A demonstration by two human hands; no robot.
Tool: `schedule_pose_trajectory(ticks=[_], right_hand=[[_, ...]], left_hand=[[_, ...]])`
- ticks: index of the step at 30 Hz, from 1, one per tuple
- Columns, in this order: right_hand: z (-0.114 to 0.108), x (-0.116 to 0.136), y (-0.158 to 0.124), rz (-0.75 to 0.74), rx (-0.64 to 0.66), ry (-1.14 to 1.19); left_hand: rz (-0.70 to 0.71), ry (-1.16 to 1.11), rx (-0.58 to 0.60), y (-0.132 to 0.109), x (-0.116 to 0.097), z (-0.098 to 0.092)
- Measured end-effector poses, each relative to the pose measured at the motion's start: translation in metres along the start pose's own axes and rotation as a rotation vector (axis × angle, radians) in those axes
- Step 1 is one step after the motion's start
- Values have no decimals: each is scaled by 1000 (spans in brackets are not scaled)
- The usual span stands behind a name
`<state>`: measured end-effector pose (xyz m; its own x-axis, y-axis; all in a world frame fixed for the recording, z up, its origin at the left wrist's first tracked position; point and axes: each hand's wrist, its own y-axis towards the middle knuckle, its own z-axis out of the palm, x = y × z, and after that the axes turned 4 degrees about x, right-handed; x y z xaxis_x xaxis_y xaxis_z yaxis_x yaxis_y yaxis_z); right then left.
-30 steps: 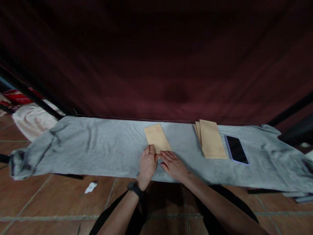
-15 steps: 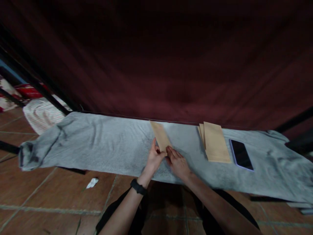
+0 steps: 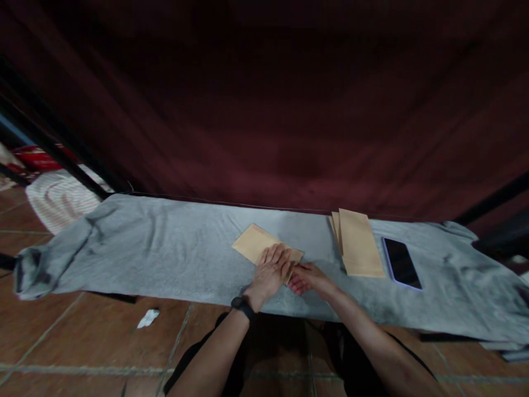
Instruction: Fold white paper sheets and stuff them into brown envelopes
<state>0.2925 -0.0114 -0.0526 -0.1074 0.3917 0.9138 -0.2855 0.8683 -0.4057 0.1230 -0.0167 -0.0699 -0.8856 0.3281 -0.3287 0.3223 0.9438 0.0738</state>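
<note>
A brown paper envelope [image 3: 251,243] lies slantwise on the grey cloth in front of me, with faint red print near its upper edge. My left hand [image 3: 270,271], a black band at its wrist, rests flat on the envelope with fingers stretched out. At the envelope's right end, my right hand [image 3: 311,277] is closed with its fingertips on the edge. Below those fingertips shows a pinkish-red patch; whether it is paper or part of my fingers I cannot make out. My hands partly cover the envelope's right end.
To the right, several brown envelopes [image 3: 361,245] lie in a fanned stack, beside a dark-screened phone [image 3: 402,263] with a purple edge. A dark red curtain [image 3: 273,138] hangs behind the grey cloth [image 3: 173,248]. White crumpled paper [image 3: 147,318] is on the tiled floor [image 3: 95,336].
The envelope has turned from steeply upright to a flatter slant and lies lower. My left hand has moved from pinching its lower end to lying flat on top; my right hand has shifted rightward.
</note>
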Motion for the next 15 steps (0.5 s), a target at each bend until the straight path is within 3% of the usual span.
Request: schedule_pose_trajectory(ticks=[3, 6, 8, 11, 13, 15], right_hand=[[-10, 6, 0, -14, -18, -231], [-7, 6, -2, -397, -110, -758], [0, -2, -3, -609, -84, -1097], [8, -19, -3, -612, -58, -1261], [8, -28, 0, -587, -68, -1280], [4, -31, 4, -598, -65, -1272]], left_hand=[[6, 22, 32, 6, 1, 2], [4, 58, 46, 12, 7, -4], [-66, 102, 24, 13, 24, -11], [-341, 171, -91, 6, 68, -28], [-628, 210, -137, -3, 97, -40], [-719, 239, -135, -8, 113, -49]])
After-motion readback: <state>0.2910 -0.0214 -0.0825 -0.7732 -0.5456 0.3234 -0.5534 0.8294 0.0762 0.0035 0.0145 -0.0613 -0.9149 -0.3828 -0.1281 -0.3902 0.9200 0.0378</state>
